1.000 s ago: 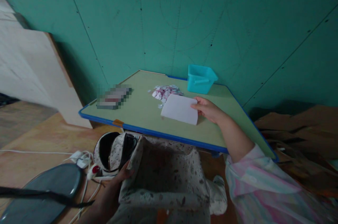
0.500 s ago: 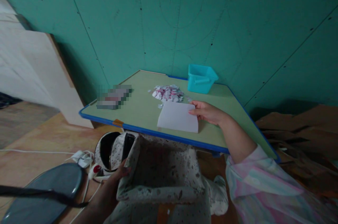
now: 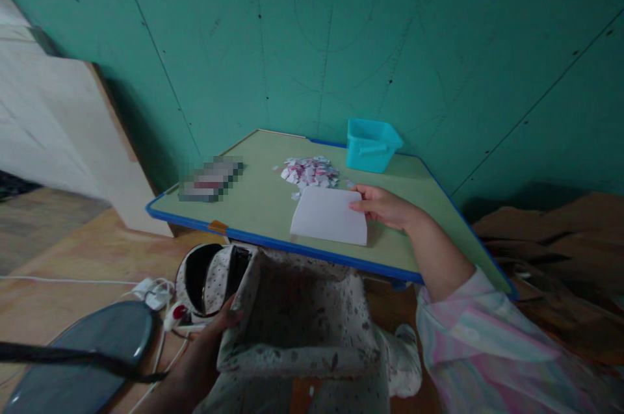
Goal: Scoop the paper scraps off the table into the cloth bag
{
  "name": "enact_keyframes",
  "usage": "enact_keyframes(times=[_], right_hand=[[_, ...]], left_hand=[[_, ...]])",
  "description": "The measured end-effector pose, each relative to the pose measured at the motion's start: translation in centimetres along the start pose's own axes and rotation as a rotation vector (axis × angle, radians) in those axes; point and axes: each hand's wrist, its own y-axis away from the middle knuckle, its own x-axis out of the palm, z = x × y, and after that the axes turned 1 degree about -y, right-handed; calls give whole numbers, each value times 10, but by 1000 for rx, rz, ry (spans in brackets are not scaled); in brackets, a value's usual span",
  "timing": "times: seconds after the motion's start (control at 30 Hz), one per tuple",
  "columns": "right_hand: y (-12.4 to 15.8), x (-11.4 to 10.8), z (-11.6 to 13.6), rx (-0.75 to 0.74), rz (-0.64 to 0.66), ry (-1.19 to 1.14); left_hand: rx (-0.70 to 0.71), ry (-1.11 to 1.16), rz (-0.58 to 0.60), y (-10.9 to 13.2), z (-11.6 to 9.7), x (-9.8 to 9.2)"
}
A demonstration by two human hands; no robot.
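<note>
My right hand [image 3: 383, 206] pinches the right edge of a white sheet of paper [image 3: 327, 218], thumb on top, over the front part of the table [image 3: 253, 199]. Just behind the paper lies a heap of small white and pink paper scraps [image 3: 312, 171]. Below the table edge, a fabric-lined box [image 3: 297, 361] with a dark speckled print is open at the top. My left hand [image 3: 217, 329] is closed round the box's left wall; some of its fingers are hidden behind that side.
A turquoise plastic bin [image 3: 371, 149] stands at the back of the table by the green wall. A blurred-out flat item [image 3: 210, 180] lies on the left. Cables, a power strip [image 3: 155, 294] and a grey stool seat [image 3: 92, 349] are at lower left; cardboard [image 3: 560, 251] lies at right.
The paper and my right hand have shifted very slightly to the right. My left hand stays on the box.
</note>
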Motion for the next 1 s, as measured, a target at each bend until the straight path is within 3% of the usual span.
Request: enact_keyframes(times=[0.43, 0.63, 1.0], right_hand=[[0, -1, 2, 1, -20, -8], [0, -2, 2, 17, -95, -3], [0, -1, 1, 35, -37, 50]], left_hand=[[33, -65, -50, 0, 0, 1], [-8, -18, -36, -1, 1, -3], [-8, -85, -37, -3, 2, -6]])
